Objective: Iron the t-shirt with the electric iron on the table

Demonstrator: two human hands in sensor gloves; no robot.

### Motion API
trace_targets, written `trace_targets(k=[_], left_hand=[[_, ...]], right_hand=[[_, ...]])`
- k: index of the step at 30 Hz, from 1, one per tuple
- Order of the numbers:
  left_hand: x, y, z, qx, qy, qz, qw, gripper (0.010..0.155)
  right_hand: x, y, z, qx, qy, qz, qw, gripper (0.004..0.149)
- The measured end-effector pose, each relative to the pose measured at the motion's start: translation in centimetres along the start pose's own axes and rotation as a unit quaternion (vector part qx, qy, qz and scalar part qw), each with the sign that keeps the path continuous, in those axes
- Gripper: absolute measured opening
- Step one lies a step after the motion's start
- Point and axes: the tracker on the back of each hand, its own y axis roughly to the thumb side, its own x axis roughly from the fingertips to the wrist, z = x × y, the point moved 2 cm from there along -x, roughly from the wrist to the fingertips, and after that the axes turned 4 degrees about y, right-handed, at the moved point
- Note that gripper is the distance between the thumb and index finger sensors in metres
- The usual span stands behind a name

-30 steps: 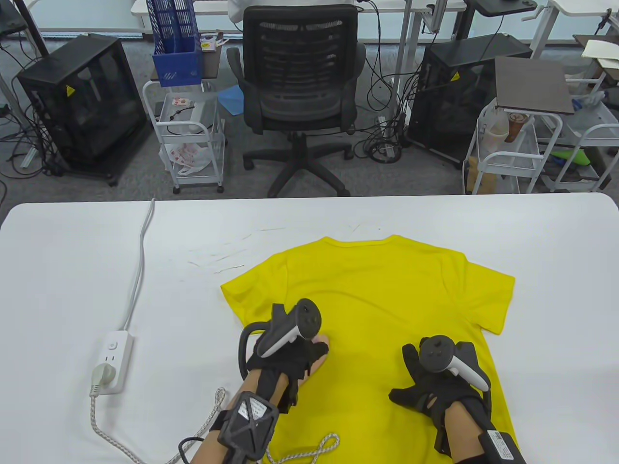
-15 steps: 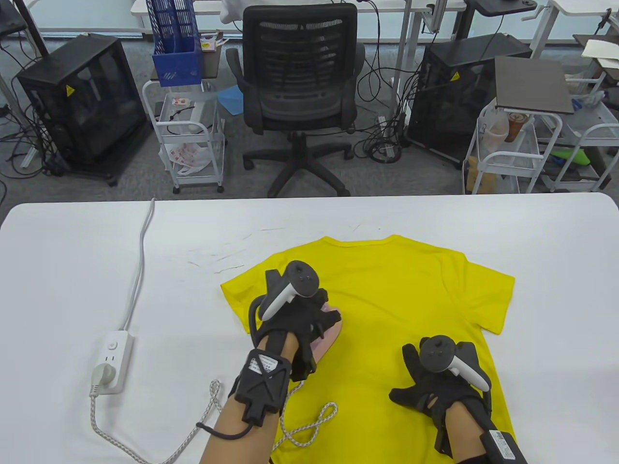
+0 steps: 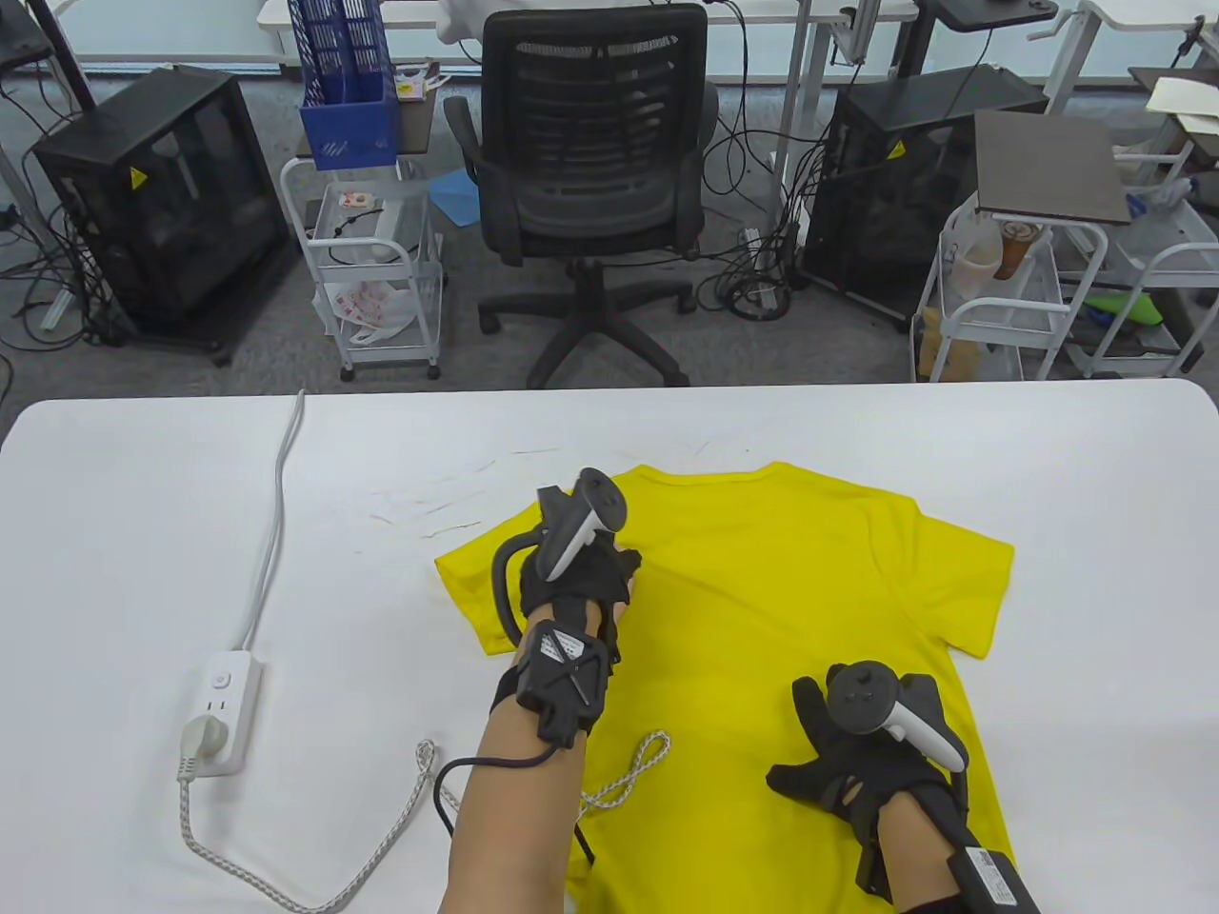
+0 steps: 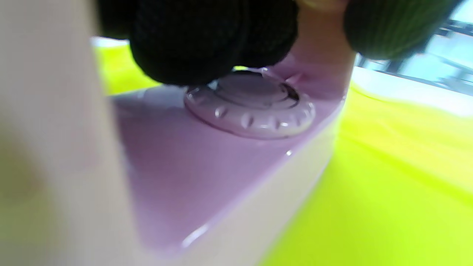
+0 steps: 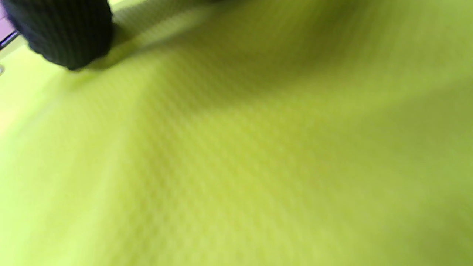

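The left hand (image 3: 576, 586) grips the handle of the pink iron (image 4: 221, 147), which sits under it on the yellow t-shirt (image 3: 762, 619) near the shirt's left shoulder, its braided cord (image 3: 400, 838) trailing back past the wrist to the power strip (image 3: 221, 709). The right hand (image 3: 862, 752) lies open, fingers spread, pressing flat on the shirt's lower right part and holding nothing. The shirt lies spread on the white table (image 3: 143, 533) under both hands.

No text is readable; a yellow triangular warning sign (image 3: 141, 178) stands on the left black cabinet (image 3: 162, 205), another (image 3: 895, 151) on the right cabinet (image 3: 914, 181).
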Motion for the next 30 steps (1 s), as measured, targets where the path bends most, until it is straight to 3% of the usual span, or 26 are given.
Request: trace_targets(k=[3, 6, 8, 10, 13, 15, 20, 23, 27, 30], left_hand=[[-0.3, 0.0, -0.3, 0.041, -0.030, -0.009, 0.999, 0.070], [0.5, 3.1, -1.6, 0.046, -0.064, -0.114, 0.990, 0.069], [2.1, 6.2, -2.9, 0.050, -0.096, -0.196, 0.975, 0.070], [3.4, 8.1, -3.5, 0.031, -0.103, -0.230, 0.967, 0.069], [3.7, 8.8, -3.2, -0.021, -0.070, -0.224, 0.972, 0.069], [2.7, 7.3, -2.5, -0.013, -0.046, -0.179, 0.983, 0.069], [0.0, 0.4, -0.1, 0.014, -0.013, -0.046, 0.999, 0.070], [-0.5, -2.5, 0.8, 0.032, -0.009, -0.012, 0.999, 0.070], [0.5, -2.7, 2.0, 0.042, -0.019, -0.029, 0.999, 0.070], [2.6, 0.9, 3.6, 0.039, -0.010, -0.102, 0.994, 0.069]], right_hand=[[-0.1, 0.1, 0.0, 0.000, 0.001, -0.001, 1.000, 0.094], [-0.1, 0.1, 0.0, 0.000, 0.002, -0.001, 1.000, 0.094], [-0.1, 0.1, 0.0, 0.001, 0.003, -0.001, 1.000, 0.094], [0.0, 0.1, 0.0, 0.001, 0.001, 0.000, 1.000, 0.094], [0.0, 0.1, 0.0, 0.000, 0.001, 0.000, 1.000, 0.094], [0.0, 0.1, 0.0, 0.000, 0.000, 0.000, 1.000, 0.094], [0.0, 0.1, 0.0, 0.000, 0.002, 0.000, 1.000, 0.094], [-0.1, 0.3, 0.1, 0.000, 0.006, -0.008, 1.000, 0.094], [0.0, 0.8, 0.0, 0.015, 0.011, -0.003, 1.000, 0.096], [0.3, 1.3, -0.2, 0.028, 0.001, -0.005, 1.000, 0.096]])
